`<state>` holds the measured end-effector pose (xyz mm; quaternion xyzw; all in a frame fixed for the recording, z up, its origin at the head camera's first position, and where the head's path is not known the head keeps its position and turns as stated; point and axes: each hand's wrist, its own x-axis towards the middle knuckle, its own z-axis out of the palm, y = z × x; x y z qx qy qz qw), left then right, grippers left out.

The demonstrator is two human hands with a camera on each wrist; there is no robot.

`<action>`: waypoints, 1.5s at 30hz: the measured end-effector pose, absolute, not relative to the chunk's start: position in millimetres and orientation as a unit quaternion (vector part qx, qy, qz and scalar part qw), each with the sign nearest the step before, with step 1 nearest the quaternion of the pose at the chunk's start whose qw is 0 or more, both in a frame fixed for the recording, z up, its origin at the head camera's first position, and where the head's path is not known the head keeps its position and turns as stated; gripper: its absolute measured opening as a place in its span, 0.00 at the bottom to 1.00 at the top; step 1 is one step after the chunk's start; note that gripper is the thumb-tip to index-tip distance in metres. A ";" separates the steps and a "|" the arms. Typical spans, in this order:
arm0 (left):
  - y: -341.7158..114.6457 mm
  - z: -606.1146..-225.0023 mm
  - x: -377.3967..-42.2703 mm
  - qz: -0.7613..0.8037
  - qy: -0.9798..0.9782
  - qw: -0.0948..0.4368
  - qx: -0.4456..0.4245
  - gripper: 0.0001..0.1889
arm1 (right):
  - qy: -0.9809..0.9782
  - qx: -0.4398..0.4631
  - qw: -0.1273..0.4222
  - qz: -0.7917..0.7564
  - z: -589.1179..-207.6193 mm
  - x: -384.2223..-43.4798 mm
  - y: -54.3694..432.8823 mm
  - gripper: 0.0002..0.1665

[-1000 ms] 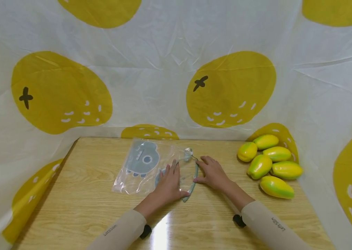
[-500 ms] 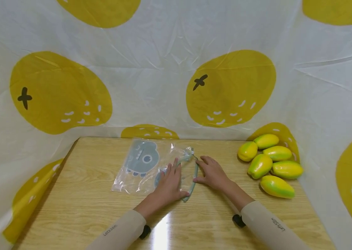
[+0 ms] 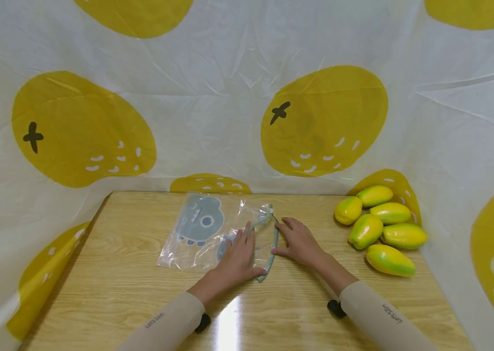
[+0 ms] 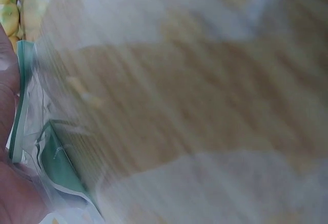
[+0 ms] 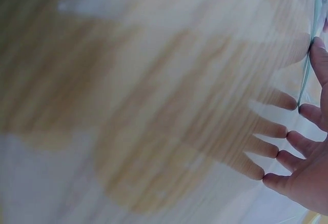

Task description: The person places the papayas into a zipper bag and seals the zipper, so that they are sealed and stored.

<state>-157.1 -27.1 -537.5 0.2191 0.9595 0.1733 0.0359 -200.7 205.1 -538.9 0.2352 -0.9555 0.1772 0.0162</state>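
A clear plastic zip bag (image 3: 199, 222) with a blue-grey cartoon print lies flat on the wooden table. Its green-edged mouth (image 3: 275, 243) bows open at the right end. Over the bag near this mouth rests my left hand (image 3: 238, 253), fingers spread and fairly straight, thumb at the lower end of the green edge. Just right of the mouth my right hand (image 3: 299, 243) sits with its fingertips down on the table, thumb and index finger against the green edge. In the right wrist view, the fingers (image 5: 302, 144) are spread and mirrored in the glossy tabletop.
Several yellow-green papaya-shaped fruits (image 3: 365, 231) lie grouped at the table's back right, beyond my right hand. A white cloth with yellow fruit prints (image 3: 212, 122) hangs behind and beside the wooden table (image 3: 124, 292).
The upper end of the bag's green edge has straightened and shifted slightly up and right. Both hands stay nearly in place.
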 end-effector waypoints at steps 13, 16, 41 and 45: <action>-25.9 -537.8 -158.5 0.160 0.961 0.041 0.223 0.65 | -0.954 0.236 0.012 0.185 -537.5 -201.0 205.4 0.49; -26.4 -536.6 -157.2 0.163 0.961 0.047 0.220 0.65 | -0.950 0.242 0.011 0.195 -537.0 -199.0 206.4 0.48; -27.5 -539.8 -158.9 0.175 0.957 0.035 0.230 0.67 | -0.939 0.187 0.036 0.288 -480.6 -144.8 316.5 0.47; -26.8 -539.6 -158.6 0.169 0.957 0.029 0.232 0.68 | -0.943 0.175 0.063 0.276 -471.0 -132.5 341.9 0.47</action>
